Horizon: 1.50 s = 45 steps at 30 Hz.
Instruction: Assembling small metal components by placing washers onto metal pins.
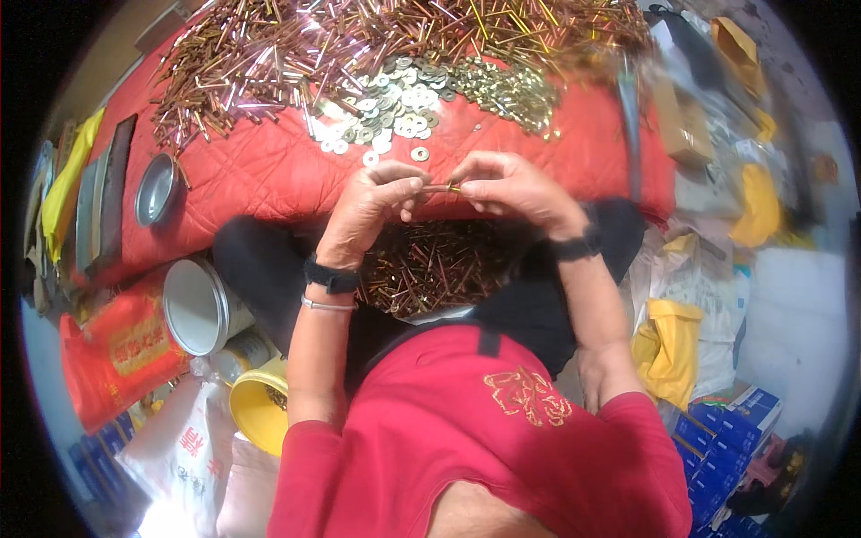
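Pinching a thin brass pin (441, 187) at frame centre, my left hand (372, 204) and right hand (511, 188) each grip one end, just below the washer pile (399, 112) on the red quilted table (260, 170).

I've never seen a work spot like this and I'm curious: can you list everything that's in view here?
rod: one, thin, brassy, held between both hands
long rods: a big heap, copper and gold, far side of the red cloth
washers: a pile, silvery, middle of the cloth
small nuts: a pile, gold, right of the washers
red quilted cloth: one, under the heaps
lap pile: many gold rods, in the person's lap
metal bowl: one, grey, left on the cloth
tin can: one, silvery, lower left
yellow bucket: one, lower left
blue boxes: several, lower right
yellow bags: a few, right side
left hand: fingers pinch the rod
right hand: fingers pinch the rod
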{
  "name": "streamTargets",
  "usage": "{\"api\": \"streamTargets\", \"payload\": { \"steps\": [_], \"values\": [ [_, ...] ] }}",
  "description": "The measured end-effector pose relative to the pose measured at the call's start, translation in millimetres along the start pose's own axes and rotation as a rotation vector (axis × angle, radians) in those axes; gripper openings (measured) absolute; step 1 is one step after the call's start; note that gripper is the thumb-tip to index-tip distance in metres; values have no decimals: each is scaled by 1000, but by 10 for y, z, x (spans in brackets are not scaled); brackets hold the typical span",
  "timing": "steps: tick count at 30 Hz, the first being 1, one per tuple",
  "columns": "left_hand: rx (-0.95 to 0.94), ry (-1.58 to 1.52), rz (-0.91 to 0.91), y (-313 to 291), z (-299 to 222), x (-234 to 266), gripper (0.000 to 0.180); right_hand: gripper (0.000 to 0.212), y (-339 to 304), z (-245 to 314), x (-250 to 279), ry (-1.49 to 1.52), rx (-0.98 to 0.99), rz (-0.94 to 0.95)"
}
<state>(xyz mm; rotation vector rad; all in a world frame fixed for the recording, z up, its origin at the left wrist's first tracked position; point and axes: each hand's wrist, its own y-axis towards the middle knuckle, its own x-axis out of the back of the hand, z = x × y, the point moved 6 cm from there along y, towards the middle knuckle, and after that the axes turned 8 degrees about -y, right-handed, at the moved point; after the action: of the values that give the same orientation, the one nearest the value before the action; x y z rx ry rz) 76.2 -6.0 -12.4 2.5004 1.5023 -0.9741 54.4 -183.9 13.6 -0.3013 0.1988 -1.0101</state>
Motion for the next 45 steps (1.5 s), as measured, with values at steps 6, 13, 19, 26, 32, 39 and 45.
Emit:
{"api": "streamTargets", "payload": {
  "steps": [6,13,19,26,32,39,45],
  "values": [
    [116,223,-74,-89,83,-70,10,17,-40,101,-91,-551,246,-26],
    [77,-118,-52,-82,78,-50,14,14,-141,-62,-135,-206,68,-178],
    [-135,-136,-367,-25,375,4,19,19,-83,-175,-175,-209,103,-206],
    [-229,-160,-391,65,336,-37,19,31,-233,162,-322,-963,532,-578],
    [-181,-140,-348,26,293,-94,19,23,-154,-35,-170,-197,247,-493],
    [-34,-225,-325,-12,614,-256,18,23,-129,169,-143,-408,619,-967],
    [-128,-362,-288,89,536,-289,19,18,257,55,277,8,455,-915]
  ]
}}
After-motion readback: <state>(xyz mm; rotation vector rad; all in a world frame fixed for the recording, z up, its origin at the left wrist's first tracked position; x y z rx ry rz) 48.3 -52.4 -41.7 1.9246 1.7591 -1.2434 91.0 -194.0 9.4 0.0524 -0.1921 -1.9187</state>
